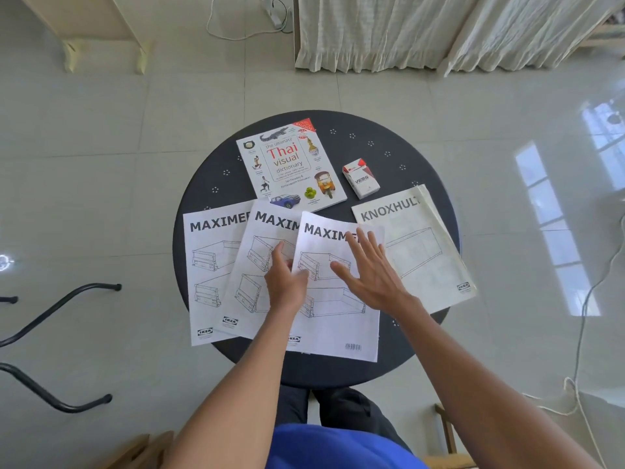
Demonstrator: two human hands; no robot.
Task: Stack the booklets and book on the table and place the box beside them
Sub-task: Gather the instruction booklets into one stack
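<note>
Three white MAXIMERA booklets fan across the near half of a round black table [426, 157]: a left one [209, 265], a middle one [250, 258] and a right one [338, 316] on top. A KNOXHULT booklet [426, 252] lies to the right. Behind them sit the Thai visual dictionary book [291, 164] and a small red-and-white box [360, 178]. My left hand [285, 282] pinches the left edge of the right booklet, which is slightly lifted. My right hand [372, 265] rests flat on that same booklet, fingers spread.
Black metal chair legs [57, 306] stand on the tiled floor at left. White cables [588, 299] trail along the floor at right. Curtains [439, 28] hang beyond the table. Wooden chair parts show at the bottom corners.
</note>
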